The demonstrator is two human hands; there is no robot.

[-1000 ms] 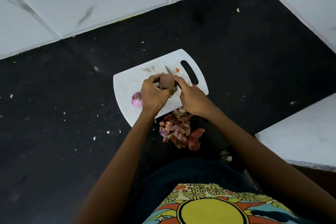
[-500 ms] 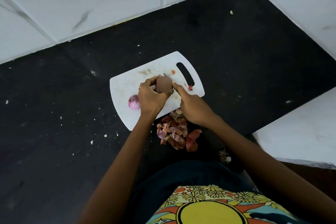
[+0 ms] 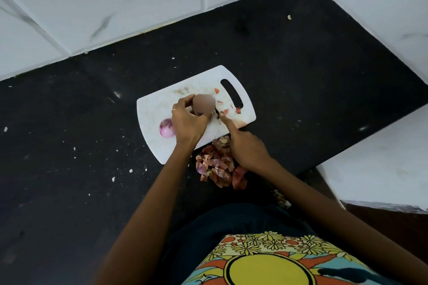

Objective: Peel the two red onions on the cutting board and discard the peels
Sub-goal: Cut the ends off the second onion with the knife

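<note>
My left hand point(image 3: 188, 121) grips a brownish, skin-covered red onion point(image 3: 203, 103) just above the white cutting board point(image 3: 154, 109). My right hand point(image 3: 243, 146) holds a small knife point(image 3: 217, 114), forefinger stretched along it, the blade touching the onion's lower right side; most of the knife is hidden by the hand. A second onion point(image 3: 166, 127), pale purple and peeled, lies on the board's left part, beside my left wrist. A heap of reddish peels point(image 3: 217, 164) sits on the black counter, just off the board's near edge.
Small red peel scraps point(image 3: 231, 109) dot the board near its handle slot point(image 3: 231, 92). The black counter point(image 3: 69, 146) is speckled with crumbs. White marble tiles point(image 3: 115, 7) wall the back and right. A white ledge point(image 3: 382, 169) stands at the right.
The knife blade, earlier sticking out beyond the onion, now sits at its lower right side. My right hand has drawn back toward me, and the view has shifted slightly.
</note>
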